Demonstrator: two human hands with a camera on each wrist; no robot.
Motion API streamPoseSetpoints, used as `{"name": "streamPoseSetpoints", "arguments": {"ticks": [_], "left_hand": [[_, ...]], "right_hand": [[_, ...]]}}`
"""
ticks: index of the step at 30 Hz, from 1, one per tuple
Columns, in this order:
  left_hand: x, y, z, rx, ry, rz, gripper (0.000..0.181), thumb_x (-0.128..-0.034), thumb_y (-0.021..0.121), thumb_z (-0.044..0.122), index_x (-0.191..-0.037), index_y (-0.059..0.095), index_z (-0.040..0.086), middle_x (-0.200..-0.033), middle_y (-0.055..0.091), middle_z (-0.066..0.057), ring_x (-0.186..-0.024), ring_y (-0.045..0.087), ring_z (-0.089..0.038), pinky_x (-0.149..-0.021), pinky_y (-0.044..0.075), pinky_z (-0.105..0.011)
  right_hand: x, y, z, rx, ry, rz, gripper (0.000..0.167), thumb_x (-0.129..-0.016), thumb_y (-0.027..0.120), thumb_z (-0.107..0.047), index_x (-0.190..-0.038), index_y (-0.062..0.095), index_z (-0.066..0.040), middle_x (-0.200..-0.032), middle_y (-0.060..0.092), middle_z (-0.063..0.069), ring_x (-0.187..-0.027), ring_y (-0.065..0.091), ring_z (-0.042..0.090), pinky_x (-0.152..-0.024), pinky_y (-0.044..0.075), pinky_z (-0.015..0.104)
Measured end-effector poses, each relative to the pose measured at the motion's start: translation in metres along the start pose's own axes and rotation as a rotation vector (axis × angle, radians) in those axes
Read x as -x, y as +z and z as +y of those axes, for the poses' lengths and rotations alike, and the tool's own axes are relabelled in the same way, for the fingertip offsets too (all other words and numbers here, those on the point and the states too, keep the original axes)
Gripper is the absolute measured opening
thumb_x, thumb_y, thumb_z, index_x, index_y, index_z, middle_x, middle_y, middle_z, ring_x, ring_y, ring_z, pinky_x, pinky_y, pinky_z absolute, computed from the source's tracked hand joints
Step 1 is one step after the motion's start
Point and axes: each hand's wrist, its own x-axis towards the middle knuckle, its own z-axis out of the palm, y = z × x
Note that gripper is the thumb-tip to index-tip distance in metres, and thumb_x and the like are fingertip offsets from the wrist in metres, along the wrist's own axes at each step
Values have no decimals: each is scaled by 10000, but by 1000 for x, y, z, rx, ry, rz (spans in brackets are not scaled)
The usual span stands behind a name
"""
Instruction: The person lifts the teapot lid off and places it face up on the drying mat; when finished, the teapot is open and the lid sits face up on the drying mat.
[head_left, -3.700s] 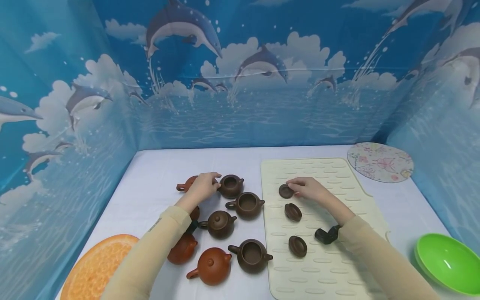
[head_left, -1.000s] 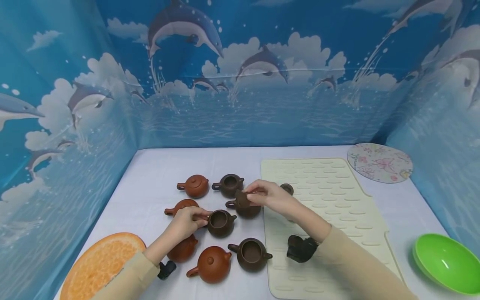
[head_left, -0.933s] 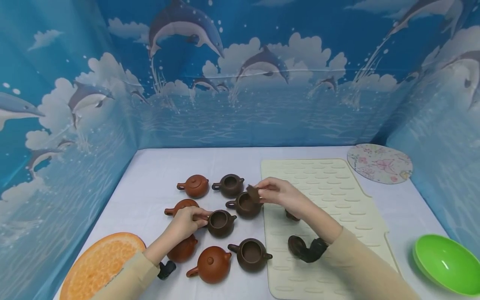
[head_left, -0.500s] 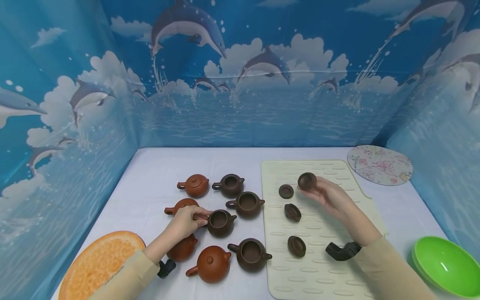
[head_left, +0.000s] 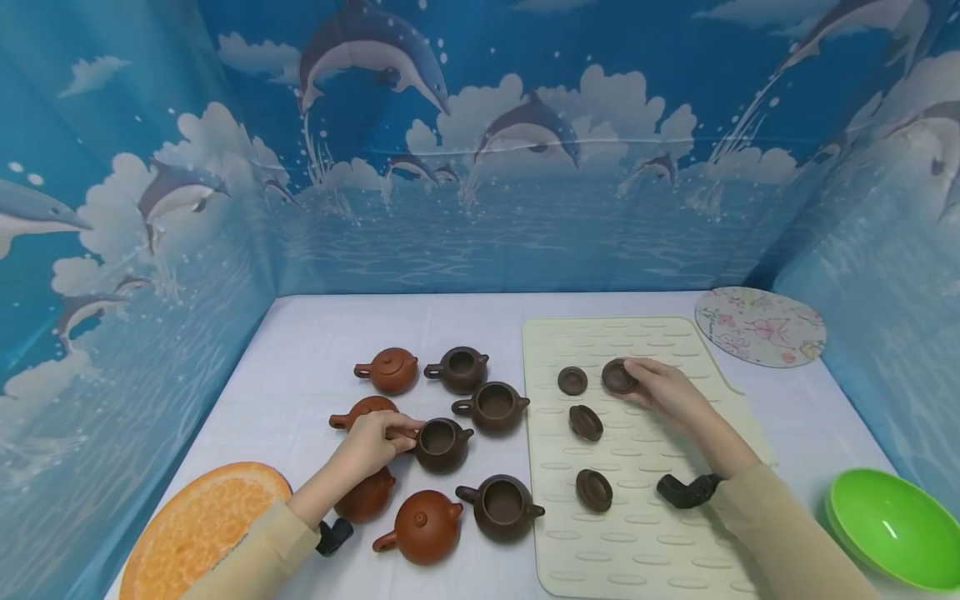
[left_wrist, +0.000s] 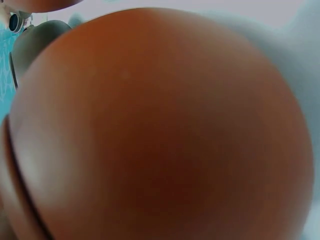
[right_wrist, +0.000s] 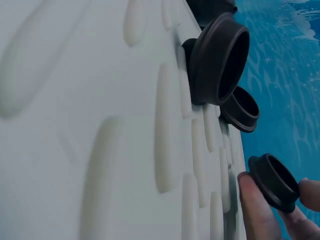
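Observation:
My left hand [head_left: 375,446] pinches the handle side of an open dark brown teapot [head_left: 442,446] amid the group on the white table. Over the right-hand mat, my right hand [head_left: 667,396] holds a dark teapot lid [head_left: 619,377] between thumb and fingers, hollow side up; the right wrist view shows this lid [right_wrist: 274,182] tipped. Whether it touches the mat I cannot tell. Beside it lie three more dark lids, the back one [head_left: 572,381], the middle one [head_left: 586,423] and the front one [head_left: 594,490]. A reddish teapot [left_wrist: 165,125] fills the left wrist view.
More lidless dark teapots [head_left: 495,408] and several lidded reddish ones [head_left: 427,527] stand around my left hand. The cream ribbed mat [head_left: 652,550] lies at right. A green bowl [head_left: 896,525], an orange round pad [head_left: 202,525] and a flowered oval board [head_left: 761,325] sit near the edges.
My left hand went from the back teapots to the middle dark teapot. My right hand lifted that teapot's lid, carried it right over the mat, turned it hollow side up and lowered it.

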Motion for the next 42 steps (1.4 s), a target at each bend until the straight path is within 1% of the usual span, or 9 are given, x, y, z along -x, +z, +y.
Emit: {"name": "streamPoseSetpoints", "arguments": {"ticks": [5,11,14,19,22,25,28,34,42], "left_hand": [[-1,0,-1,-3,-5,8,304,-814,753,-28,-1061,778,148,-892,701,26,-803,687,-95,-710,585,-277],[0,0,-1,-1,0,10,300,-812,755,-24,-1058,778,148,-900,708,28,-810,687,-102,-716,586,-290],[0,0,-2,1,1,6,298,-814,755,-22,-1059,778,147,-902,706,26,-809,686,-100,-710,583,-285],[1,-1,-2,-5,15,-1,299,-819,750,-23,-1071,773,136,-904,704,16,-808,686,-100,-690,573,-263],[1,0,-3,-5,14,-1,299,-820,752,-18,-1073,772,139,-903,702,19,-808,686,-99,-691,570,-256],[1,0,-3,-7,14,6,299,-818,753,-18,-1069,772,143,-894,700,25,-801,683,-93,-691,572,-260],[1,1,-2,-3,12,5,303,-818,747,-31,-1068,768,140,-883,701,32,-794,679,-87,-695,573,-260],[1,0,-2,-29,34,-7,303,-830,743,-17,-1091,752,137,-902,710,25,-814,681,-86,-704,572,-261],[12,-14,3,-150,143,96,355,-843,768,84,-1191,703,109,-1097,680,-56,-918,677,-150,-747,567,-319]], "right_hand": [[-3,3,-2,281,-2,104,639,-1031,464,-442,-1465,407,24,-1511,377,277,-1071,616,168,-810,546,203],[-6,8,0,461,-24,201,559,-1013,513,-440,-1333,577,13,-1333,578,266,-1004,666,269,-850,546,368],[-6,10,0,486,-34,205,545,-1014,516,-432,-1323,587,12,-1329,578,272,-1023,661,304,-859,550,405],[-5,13,-2,481,-56,168,504,-1023,520,-369,-1338,562,23,-1338,557,298,-926,685,255,-767,577,336],[-4,15,-1,487,-68,163,495,-1027,511,-352,-1349,546,22,-1339,552,304,-960,682,293,-780,578,349],[-3,15,0,511,-70,168,530,-1030,482,-399,-1367,529,8,-1376,521,300,-1139,610,391,-894,547,438],[0,14,-2,534,-81,170,549,-1032,460,-424,-1383,515,-5,-1424,476,295,-1294,474,460,-1030,441,553],[5,12,-10,576,-110,180,518,-1038,462,-390,-1376,524,-3,-1434,471,286,-1334,408,487,-1085,349,609],[17,14,-26,615,-172,176,472,-1036,480,-344,-1367,538,-12,-1420,487,281,-1316,421,498,-1043,373,638]]}}
